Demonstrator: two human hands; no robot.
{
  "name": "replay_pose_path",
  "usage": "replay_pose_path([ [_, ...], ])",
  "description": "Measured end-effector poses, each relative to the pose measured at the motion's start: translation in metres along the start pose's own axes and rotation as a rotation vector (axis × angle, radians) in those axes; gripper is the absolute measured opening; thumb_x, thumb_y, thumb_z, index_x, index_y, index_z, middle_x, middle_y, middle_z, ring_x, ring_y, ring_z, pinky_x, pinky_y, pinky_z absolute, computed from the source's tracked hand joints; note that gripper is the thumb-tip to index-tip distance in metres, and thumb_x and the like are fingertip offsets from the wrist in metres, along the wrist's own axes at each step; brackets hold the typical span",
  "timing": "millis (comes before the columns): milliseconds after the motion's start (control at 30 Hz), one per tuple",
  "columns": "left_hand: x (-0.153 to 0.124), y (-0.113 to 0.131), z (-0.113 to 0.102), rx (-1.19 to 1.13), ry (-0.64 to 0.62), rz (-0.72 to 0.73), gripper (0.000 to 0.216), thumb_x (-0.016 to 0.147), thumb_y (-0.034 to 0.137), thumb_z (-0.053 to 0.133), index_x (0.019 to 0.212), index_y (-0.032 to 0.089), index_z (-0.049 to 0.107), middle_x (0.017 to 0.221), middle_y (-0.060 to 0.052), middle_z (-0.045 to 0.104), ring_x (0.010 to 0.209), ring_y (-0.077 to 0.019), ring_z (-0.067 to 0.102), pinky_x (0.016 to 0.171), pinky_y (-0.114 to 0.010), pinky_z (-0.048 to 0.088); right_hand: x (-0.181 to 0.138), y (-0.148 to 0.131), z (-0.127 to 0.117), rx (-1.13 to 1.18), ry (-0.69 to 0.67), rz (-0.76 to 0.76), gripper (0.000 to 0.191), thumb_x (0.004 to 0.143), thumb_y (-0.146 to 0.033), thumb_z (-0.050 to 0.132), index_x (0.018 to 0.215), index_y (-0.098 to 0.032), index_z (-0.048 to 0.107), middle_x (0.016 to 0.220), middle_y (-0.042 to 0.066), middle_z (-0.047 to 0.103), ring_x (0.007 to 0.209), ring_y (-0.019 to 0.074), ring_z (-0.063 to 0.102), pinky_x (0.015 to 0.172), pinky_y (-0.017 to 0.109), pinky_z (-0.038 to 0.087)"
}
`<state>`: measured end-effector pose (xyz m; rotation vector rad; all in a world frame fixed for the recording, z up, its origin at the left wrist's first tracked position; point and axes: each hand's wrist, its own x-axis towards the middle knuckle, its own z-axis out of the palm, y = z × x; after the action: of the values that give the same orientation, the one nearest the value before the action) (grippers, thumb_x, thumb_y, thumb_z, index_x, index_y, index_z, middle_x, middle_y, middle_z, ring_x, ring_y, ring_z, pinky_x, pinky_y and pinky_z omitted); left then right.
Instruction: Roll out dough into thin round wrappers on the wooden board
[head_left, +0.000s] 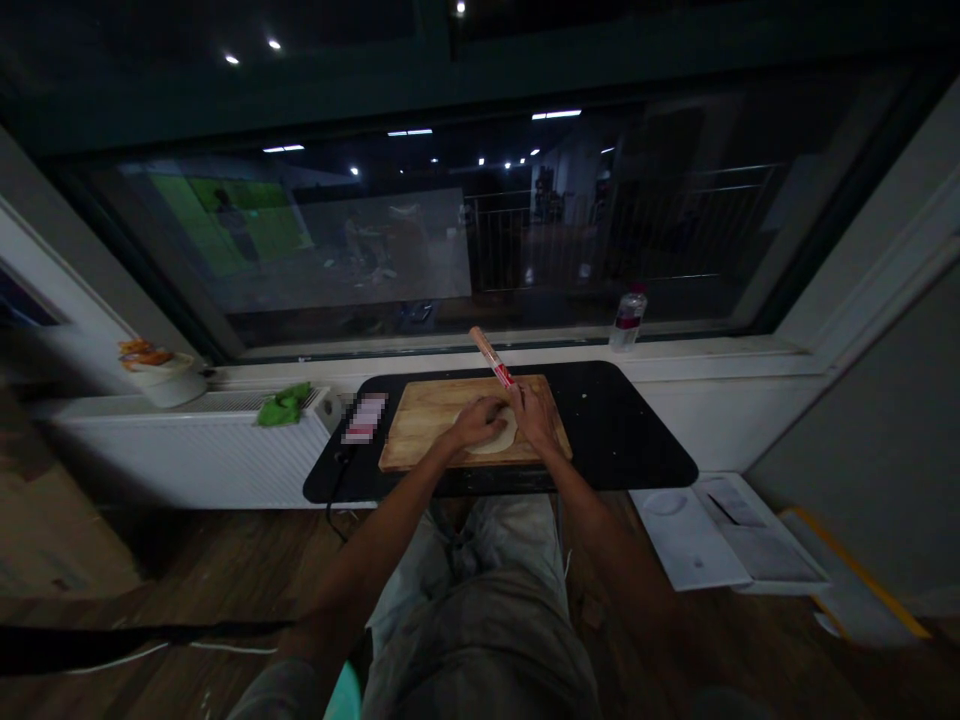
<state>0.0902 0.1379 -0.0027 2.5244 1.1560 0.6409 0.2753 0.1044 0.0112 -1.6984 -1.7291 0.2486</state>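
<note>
A flat, pale round of dough lies on a wooden cutting board. Over its left part rests my left hand, fingers bent and thumb on the dough, seeming to hold it; the fingertips are partly hidden. On the right side of the board, my right hand is closed around a wooden rolling pin with a red and white label. The pin slants up and away to the left, its far end beyond the board's back edge. Its near end is hidden by my right hand.
The board sits on a small black table. A phone lies at its left, near a cable. A plastic bottle stands on the windowsill. A green cloth and a white tub rest by the radiator. An open white box lies right.
</note>
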Motion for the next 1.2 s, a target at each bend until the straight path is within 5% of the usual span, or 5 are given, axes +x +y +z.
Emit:
replay_pose_path([
  [267, -0.042, 0.027, -0.010, 0.215, -0.071, -0.039, 0.069, 0.102, 0.066, 0.067, 0.158, 0.026, 0.062, 0.173, -0.015, 0.055, 0.160, -0.0384, 0.050, 0.135, -0.063, 0.036, 0.000, 0.002, -0.001, -0.001, 0.013, -0.006, 0.050, 0.123, -0.045, 0.032, 0.141, -0.021, 0.072, 0.128, 0.012, 0.083, 0.117, 0.0263, 0.076, 0.099, 0.031, 0.051],
  [467, -0.052, 0.052, -0.026, 0.287, -0.180, -0.009, 0.054, 0.108, 0.058, 0.061, 0.155, 0.031, 0.068, 0.169, -0.011, 0.061, 0.159, -0.0318, 0.052, 0.137, -0.050, 0.035, -0.001, 0.000, -0.005, 0.014, 0.003, -0.021, 0.056, 0.123, -0.047, 0.027, 0.144, -0.020, 0.071, 0.132, 0.014, 0.082, 0.118, 0.0265, 0.076, 0.099, 0.031, 0.052],
  [800, -0.083, -0.004, -0.065, 0.264, -0.197, 0.026, 0.040, 0.111, 0.028, 0.055, 0.144, 0.036, 0.076, 0.166, -0.001, 0.066, 0.158, -0.0200, 0.057, 0.136, -0.041, 0.039, -0.001, 0.000, -0.003, 0.050, -0.019, -0.040, 0.052, 0.122, -0.047, 0.032, 0.149, -0.022, 0.069, 0.130, 0.010, 0.084, 0.118, 0.0254, 0.077, 0.101, 0.032, 0.054],
  [1000, -0.099, -0.026, -0.081, 0.055, -0.045, -0.150, 0.042, 0.104, 0.021, 0.052, 0.136, 0.024, 0.080, 0.148, -0.007, 0.078, 0.141, -0.0216, 0.071, 0.126, -0.036, 0.053, -0.005, -0.003, -0.002, 0.055, -0.112, -0.181, 0.041, 0.118, -0.045, 0.051, 0.149, -0.027, 0.072, 0.145, 0.008, 0.079, 0.129, 0.0262, 0.075, 0.105, 0.031, 0.056],
  [1200, -0.072, -0.012, -0.078, 0.207, 0.424, -0.474, 0.048, 0.110, 0.027, 0.045, 0.154, 0.017, 0.062, 0.157, -0.017, 0.066, 0.150, -0.0291, 0.059, 0.130, -0.046, 0.049, -0.006, 0.001, 0.001, 0.021, -0.172, -0.318, 0.037, 0.116, -0.040, 0.058, 0.145, -0.028, 0.076, 0.145, 0.007, 0.079, 0.133, 0.0250, 0.072, 0.114, 0.034, 0.054],
])
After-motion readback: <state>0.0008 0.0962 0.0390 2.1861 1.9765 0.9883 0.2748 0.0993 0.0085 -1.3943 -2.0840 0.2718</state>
